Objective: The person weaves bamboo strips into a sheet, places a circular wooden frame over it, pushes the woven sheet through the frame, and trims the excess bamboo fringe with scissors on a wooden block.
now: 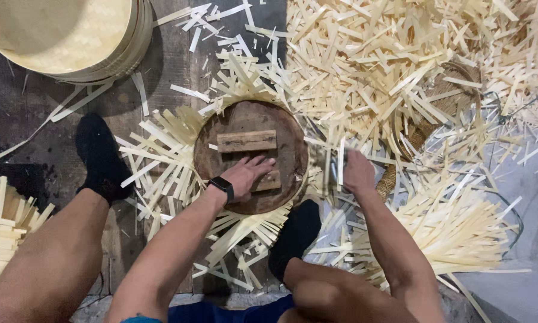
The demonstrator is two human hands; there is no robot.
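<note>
From the head camera, the left hand (249,172) lies flat, fingers spread, pressing on a small wooden block (268,181) atop the round wooden disc (251,116). A second wooden block (247,141) rests just above it. The right hand (357,172) is closed around a blurred blade-like tool (335,167) beside the disc's right edge. Bamboo strips (365,72) litter the floor around.

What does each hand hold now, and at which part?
The left hand presses flat on a small wooden block atop the round dark wooden board, not gripping. The right hand grips something blurred; what it is cannot be told.
</note>
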